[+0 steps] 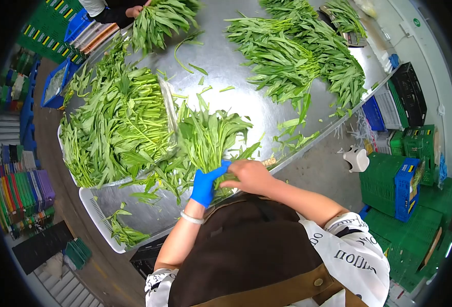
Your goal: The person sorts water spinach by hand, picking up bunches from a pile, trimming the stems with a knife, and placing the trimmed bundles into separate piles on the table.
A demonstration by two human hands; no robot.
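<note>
My left hand (206, 185), in a blue glove, is closed around the stems of a bunch of leafy greens (211, 134) that looks like water spinach. Its leaves fan out away from me over the metal table. My bare right hand (250, 177) is beside the glove, close to the stems, with thumb and fingers apart; some fingertips are partly hidden. Left of the bunch lies a big heap of the same greens (118, 123), its cut stems facing right. Loose leaves (164, 179) lie between the heap and my gloved hand.
Bunched greens (292, 56) are piled across the metal table (215, 56). More lie on a dark device (356, 39) at the far right. A co-worker's hand (133, 11) holds another bunch. A white tray (99, 217) is at the near left; green crates (384, 184) stand right.
</note>
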